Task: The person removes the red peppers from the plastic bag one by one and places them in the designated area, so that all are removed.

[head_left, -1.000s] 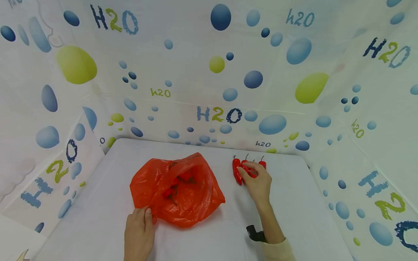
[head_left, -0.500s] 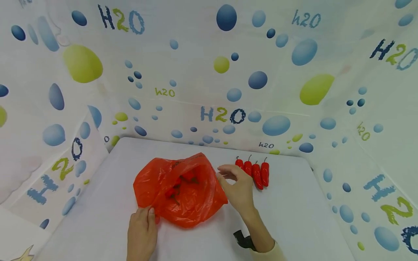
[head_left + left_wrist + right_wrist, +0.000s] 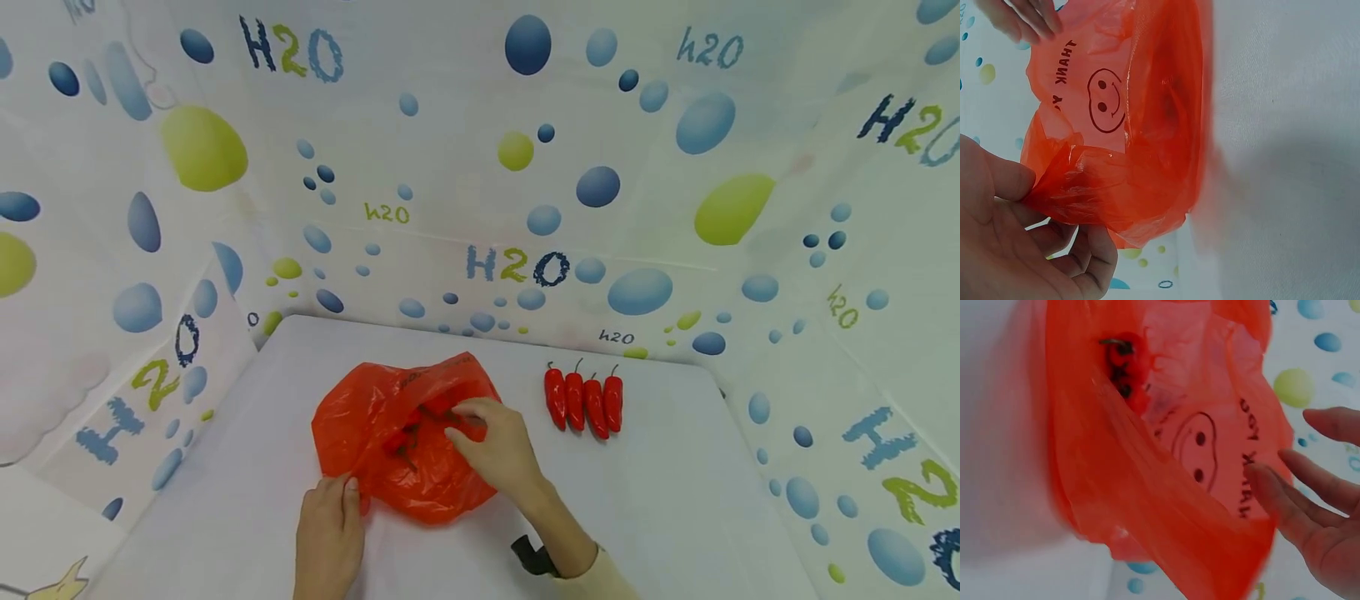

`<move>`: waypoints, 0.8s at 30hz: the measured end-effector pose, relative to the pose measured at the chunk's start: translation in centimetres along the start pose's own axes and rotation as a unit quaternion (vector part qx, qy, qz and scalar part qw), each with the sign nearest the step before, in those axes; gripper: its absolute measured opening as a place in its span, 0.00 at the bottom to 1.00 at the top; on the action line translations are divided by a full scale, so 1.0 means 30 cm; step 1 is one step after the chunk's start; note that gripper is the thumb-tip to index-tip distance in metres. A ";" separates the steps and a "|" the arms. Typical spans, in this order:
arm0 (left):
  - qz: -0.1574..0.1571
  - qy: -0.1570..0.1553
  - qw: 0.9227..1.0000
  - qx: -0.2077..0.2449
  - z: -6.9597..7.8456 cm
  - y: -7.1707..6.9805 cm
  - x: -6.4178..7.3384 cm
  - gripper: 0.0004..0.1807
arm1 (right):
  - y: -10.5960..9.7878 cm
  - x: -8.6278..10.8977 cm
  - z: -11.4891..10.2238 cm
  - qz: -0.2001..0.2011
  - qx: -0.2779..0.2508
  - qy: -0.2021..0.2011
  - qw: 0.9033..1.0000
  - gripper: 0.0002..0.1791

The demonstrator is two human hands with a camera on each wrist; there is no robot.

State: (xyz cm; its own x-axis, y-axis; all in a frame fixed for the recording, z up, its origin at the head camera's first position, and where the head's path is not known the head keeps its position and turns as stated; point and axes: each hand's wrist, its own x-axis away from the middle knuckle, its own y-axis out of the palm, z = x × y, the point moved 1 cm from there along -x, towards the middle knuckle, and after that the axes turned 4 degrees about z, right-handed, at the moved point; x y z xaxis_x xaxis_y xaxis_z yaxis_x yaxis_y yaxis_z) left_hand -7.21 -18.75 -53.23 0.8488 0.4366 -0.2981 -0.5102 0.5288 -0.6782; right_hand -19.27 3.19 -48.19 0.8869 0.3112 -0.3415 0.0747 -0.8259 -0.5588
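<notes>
An orange-red plastic bag (image 3: 348,417) lies on the white table with its mouth spread. "Thank you" lettering and a smiley face (image 3: 1105,100) show on its inner side in the left wrist view. Inside sit several red pieces with dark green stems (image 3: 1124,369). My left hand (image 3: 330,533) pinches the bag's near left rim between thumb and fingers. Over the right side of the mouth is my right hand (image 3: 498,450), fingers apart and slightly bent. Nothing shows between those fingers (image 3: 1319,481) in the right wrist view.
Several glossy red chili peppers (image 3: 594,408) lie side by side at the back right of the table (image 3: 660,500). White sheets (image 3: 450,167) with blue and green spots hang behind and at the sides. A black strap (image 3: 531,557) is on my right wrist.
My right hand has moved left from the row of chili peppers to above the bag's mouth. My left hand keeps its pinch on the rim. The head view has shifted slightly.
</notes>
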 end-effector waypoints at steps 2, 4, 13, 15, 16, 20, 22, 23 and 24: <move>-0.001 0.000 1.000 0.001 0.001 0.001 0.000 0.15 | 0.031 -0.013 0.001 -0.030 0.011 0.014 0.999 0.22; 0.000 0.002 1.000 0.004 0.000 0.004 0.000 0.15 | 0.066 -0.027 0.014 -0.053 0.022 0.024 0.998 0.27; 0.003 0.005 1.000 0.002 -0.005 0.010 0.005 0.15 | 0.165 -0.055 0.086 -0.095 0.051 0.020 0.994 0.40; 0.002 0.003 1.000 0.001 -0.007 0.011 0.005 0.15 | 0.176 -0.057 0.100 -0.090 0.059 0.019 0.994 0.40; 0.003 0.003 1.000 0.001 -0.007 0.012 0.005 0.15 | 0.182 -0.058 0.109 -0.087 0.066 0.019 0.994 0.39; -0.002 0.002 1.000 0.001 -0.008 0.012 0.005 0.15 | 0.194 -0.061 0.135 -0.075 0.085 0.036 0.993 0.33; -0.003 0.003 1.000 0.001 -0.008 0.012 0.005 0.15 | 0.199 -0.064 0.148 -0.065 0.105 0.037 0.992 0.29; -0.003 0.004 1.000 0.001 -0.008 0.011 0.005 0.15 | 0.201 -0.066 0.152 -0.060 0.109 0.037 0.992 0.27; -0.002 0.005 1.000 0.001 -0.008 0.011 0.005 0.15 | 0.202 -0.069 0.157 -0.053 0.112 0.030 0.992 0.26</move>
State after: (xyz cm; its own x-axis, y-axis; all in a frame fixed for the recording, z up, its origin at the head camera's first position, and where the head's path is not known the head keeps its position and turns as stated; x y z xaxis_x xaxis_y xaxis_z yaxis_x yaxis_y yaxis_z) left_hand -7.23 -18.69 -53.68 0.8520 0.4275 -0.3023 -0.5073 0.5311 -0.6786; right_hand -22.79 -0.25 -54.43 0.9059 0.3558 -0.2298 0.0717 -0.6636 -0.7447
